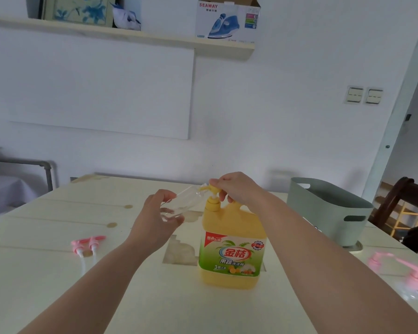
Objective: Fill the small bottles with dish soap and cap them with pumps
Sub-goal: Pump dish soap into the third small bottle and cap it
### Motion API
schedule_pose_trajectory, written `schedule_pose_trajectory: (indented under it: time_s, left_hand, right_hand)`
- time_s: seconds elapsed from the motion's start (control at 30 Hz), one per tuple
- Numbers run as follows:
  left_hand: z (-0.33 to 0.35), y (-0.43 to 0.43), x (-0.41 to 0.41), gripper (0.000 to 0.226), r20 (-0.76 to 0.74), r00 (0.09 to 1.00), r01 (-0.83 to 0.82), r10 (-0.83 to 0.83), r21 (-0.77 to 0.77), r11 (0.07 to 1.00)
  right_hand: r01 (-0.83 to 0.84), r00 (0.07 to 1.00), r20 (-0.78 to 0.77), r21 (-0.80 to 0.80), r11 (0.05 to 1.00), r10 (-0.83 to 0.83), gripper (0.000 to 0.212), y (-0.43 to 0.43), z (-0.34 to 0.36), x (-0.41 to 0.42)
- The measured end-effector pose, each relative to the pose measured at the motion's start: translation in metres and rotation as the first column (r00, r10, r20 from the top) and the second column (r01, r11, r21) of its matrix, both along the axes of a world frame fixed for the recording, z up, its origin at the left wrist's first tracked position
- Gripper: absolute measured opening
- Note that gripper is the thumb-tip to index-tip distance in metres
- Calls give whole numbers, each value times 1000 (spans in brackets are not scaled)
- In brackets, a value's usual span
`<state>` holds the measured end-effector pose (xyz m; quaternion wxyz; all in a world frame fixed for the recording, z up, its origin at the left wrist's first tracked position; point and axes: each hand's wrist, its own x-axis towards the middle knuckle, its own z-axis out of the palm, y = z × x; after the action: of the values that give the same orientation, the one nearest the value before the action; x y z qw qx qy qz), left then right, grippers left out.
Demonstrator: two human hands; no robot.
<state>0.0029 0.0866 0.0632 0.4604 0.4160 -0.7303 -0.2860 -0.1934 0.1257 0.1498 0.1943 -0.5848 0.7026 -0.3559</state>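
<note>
L hand (pixel 158 216) grips a clear small bottle (pixel 181 201) round its base; bottle is tilted, mouth up against the nozzle of the yellow pump head (pixel 211 188). R hand (pixel 237 186) sits on top of that pump head, fingers curled round it. The dish soap jug (pixel 232 249) stands upright on the bench (pixel 58 213), just right of the L hand. 2 pink pumps (pixel 88 244) lie side by side at left, well apart from the jug. 2 pink-capped bottles (pixel 413 283), blurred, at far right, near a grey-green tub (pixel 323 213).
</note>
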Motion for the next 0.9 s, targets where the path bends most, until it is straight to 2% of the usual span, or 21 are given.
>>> schedule_pose_trajectory:
  time_s: [0.17, 0.57, 0.9]
  left_hand:
    - [5, 3, 2, 40, 9, 1000, 0, 0, -20, 1000]
    - [-1, -3, 7, 41, 27, 1000, 5, -3, -52, 999]
    - [1, -1, 2, 42, -17, 1000, -13, 12, -40, 999]
  right_hand:
    - [1, 997, 78, -34, 999, 1, 27, 0, 0, -1]
    - [20, 999, -49, -22, 1000, -21, 38, -5, -3, -1]
    - [17, 997, 83, -57, 998, -13, 29, -4, -4, -1]
